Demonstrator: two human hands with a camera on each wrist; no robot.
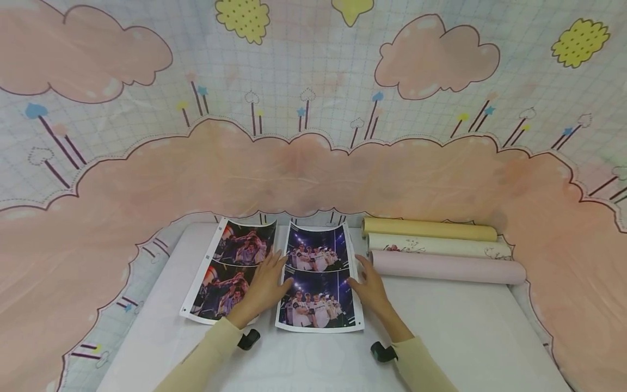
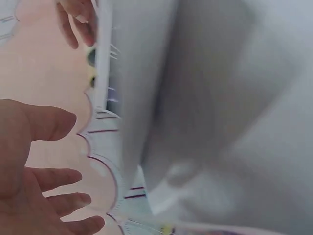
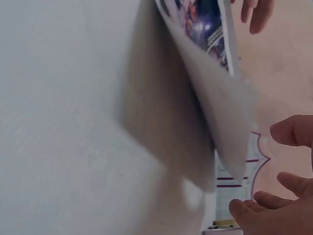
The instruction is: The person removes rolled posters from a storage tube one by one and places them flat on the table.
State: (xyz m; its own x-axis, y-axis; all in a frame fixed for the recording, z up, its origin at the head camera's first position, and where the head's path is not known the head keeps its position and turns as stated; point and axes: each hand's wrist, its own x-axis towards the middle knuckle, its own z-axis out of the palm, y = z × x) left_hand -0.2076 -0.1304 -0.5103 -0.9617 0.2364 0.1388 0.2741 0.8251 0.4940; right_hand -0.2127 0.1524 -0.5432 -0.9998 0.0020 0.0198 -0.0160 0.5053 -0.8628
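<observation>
Curled print (image 1: 319,279) could slide askew.
Left hand (image 1: 264,283), held wide, might drag the other print (image 1: 229,276); right hand (image 1: 371,287), also wide, could push unevenly.

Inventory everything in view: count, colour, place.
Cloth: one, mostly pink and white, background
Table: one, white, in front of cloth
Left print: one, dark red, white-edged, table's left
Right print: one, dark blue, white-edged, beside left print
Far roll: one, yellow, table's right
Middle roll: one, white, floral, before far roll
Near roll: one, pink, before middle roll
Cameras: two, black, worn on wrists
Sleeves: two, cream, foreground
Left hand: one, bare, between prints
Right hand: one, bare, at right print's right edge
</observation>
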